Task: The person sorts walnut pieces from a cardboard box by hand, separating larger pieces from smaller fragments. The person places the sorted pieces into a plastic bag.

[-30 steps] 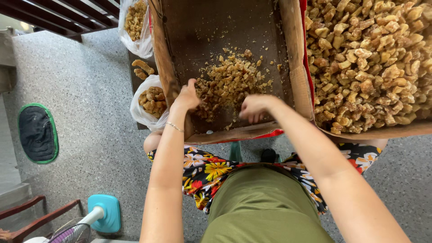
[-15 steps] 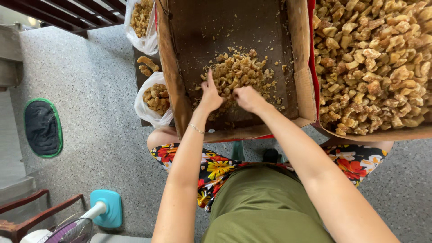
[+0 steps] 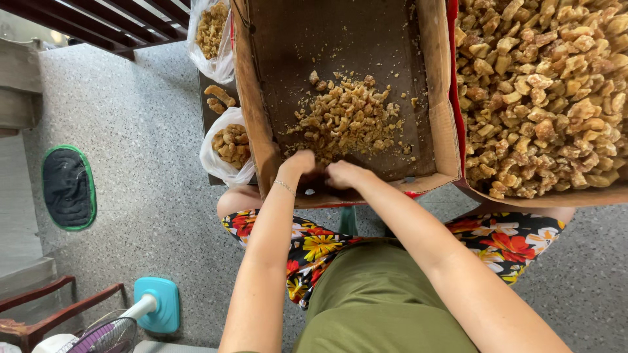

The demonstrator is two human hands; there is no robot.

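Walnut pieces (image 3: 347, 121), small and broken, lie in a loose heap on the floor of an open cardboard box (image 3: 258, 111) that rests on the person's lap, with bare brown cardboard showing above the heap. Both hands work at the near wall of this box, just below the heap. Left hand (image 3: 297, 163), with a thin bracelet at the wrist, and right hand (image 3: 343, 173) sit close together, nearly touching, fingers curled down into the shadowed near corner; whether either is closed on a piece cannot be told. A second, larger cardboard box (image 3: 611, 193) stands directly to the right, touching the first, and is filled almost to its rim with bigger walnut chunks (image 3: 543, 91). To the left of the first box, two clear plastic bags (image 3: 226, 147) each contain more walnut chunks, one above the other. On the speckled floor lie a dark mat with green edge (image 3: 67, 188) and a fan with a blue base (image 3: 157, 304).
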